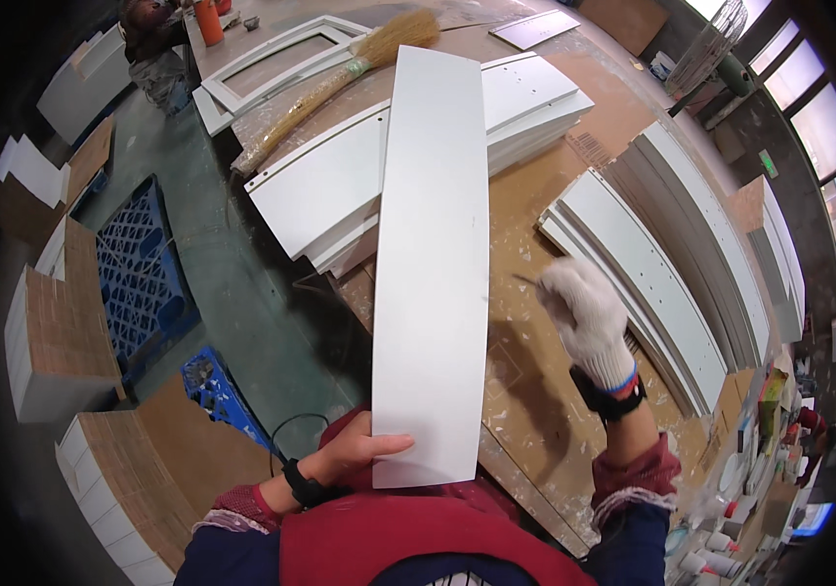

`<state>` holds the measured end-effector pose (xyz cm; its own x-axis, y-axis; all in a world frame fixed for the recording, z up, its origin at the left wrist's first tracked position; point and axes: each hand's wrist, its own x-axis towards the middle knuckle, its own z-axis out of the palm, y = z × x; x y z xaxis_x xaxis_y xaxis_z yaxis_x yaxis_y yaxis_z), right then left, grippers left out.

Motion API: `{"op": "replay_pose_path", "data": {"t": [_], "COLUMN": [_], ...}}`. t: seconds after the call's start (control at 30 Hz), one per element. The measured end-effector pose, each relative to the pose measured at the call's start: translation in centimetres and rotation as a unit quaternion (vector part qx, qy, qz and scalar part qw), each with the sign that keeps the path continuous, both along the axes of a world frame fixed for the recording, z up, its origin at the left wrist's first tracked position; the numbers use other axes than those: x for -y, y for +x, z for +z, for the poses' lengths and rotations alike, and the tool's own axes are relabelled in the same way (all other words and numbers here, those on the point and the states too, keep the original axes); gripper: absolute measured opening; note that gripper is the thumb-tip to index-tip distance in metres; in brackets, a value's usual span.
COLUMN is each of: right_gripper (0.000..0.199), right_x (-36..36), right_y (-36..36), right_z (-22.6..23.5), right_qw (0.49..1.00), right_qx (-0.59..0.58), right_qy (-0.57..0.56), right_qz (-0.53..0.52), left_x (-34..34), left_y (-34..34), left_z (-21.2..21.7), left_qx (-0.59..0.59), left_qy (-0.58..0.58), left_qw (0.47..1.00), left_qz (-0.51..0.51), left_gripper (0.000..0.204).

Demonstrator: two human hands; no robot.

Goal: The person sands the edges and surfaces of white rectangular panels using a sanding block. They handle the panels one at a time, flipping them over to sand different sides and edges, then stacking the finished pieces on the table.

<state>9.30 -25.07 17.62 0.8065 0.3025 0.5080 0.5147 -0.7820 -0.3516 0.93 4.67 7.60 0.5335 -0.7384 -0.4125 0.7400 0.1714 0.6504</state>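
Observation:
A long white panel point(433, 264) lies lengthwise in front of me, its near end at my body and its far end over a stack of white boards point(325, 186). My left hand point(355, 449), bare, grips the panel's near left edge, thumb on top and fingers hidden beneath. Right of the panel and apart from it, my right hand point(586, 317) in a white knitted glove is closed in a fist. From it a thin dark tip point(523, 278) pokes out toward the panel; the rest of that slim tool is hidden in the glove.
Stacked drilled white boards point(633, 264) and taller board piles point(711, 234) stand along the right. A straw broom point(340, 78) and a white frame point(281, 63) lie at the back left. Blue pallets point(145, 273) and stacked panels point(66, 322) are on the floor, left.

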Motion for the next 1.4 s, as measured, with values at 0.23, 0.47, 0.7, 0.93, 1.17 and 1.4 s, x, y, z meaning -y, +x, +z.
{"op": "replay_pose_path", "data": {"t": [0.23, 0.47, 0.7, 0.93, 1.17, 1.4], "right_gripper": [0.029, 0.032, 0.030, 0.026, 0.024, 0.020], "right_x": [0.1, 0.1, 0.4, 1.6, 0.9, 0.0], "right_y": [10.3, 11.6, 9.5, 8.9, 9.9, 6.0], "right_z": [-0.8, -1.8, -1.1, -0.7, -2.1, -0.9], "right_qw": [0.995, 0.990, 0.972, 0.984, 0.993, 0.950], "right_qx": [0.026, -0.001, -0.066, -0.105, -0.031, -0.164], "right_qy": [-0.078, -0.103, -0.135, -0.032, -0.034, -0.073], "right_qz": [0.055, 0.097, 0.180, 0.137, 0.110, 0.256], "left_x": [0.5, 0.3, 0.2, 0.3, 0.4, 0.3], "left_y": [-0.7, -1.0, -1.3, -1.1, -0.8, -0.9], "left_z": [0.2, 0.8, 1.6, 1.9, 2.2, 2.0], "left_qx": [-0.037, -0.043, -0.034, -0.036, -0.079, -0.053], "left_qy": [0.033, 0.025, 0.007, 0.001, 0.016, 0.030], "left_qw": [0.999, 0.999, 0.999, 0.999, 0.997, 0.998], "left_qz": [-0.010, -0.008, 0.001, -0.002, -0.010, -0.008], "left_gripper": [0.061, 0.067, 0.057, 0.057, 0.072, 0.073]}}
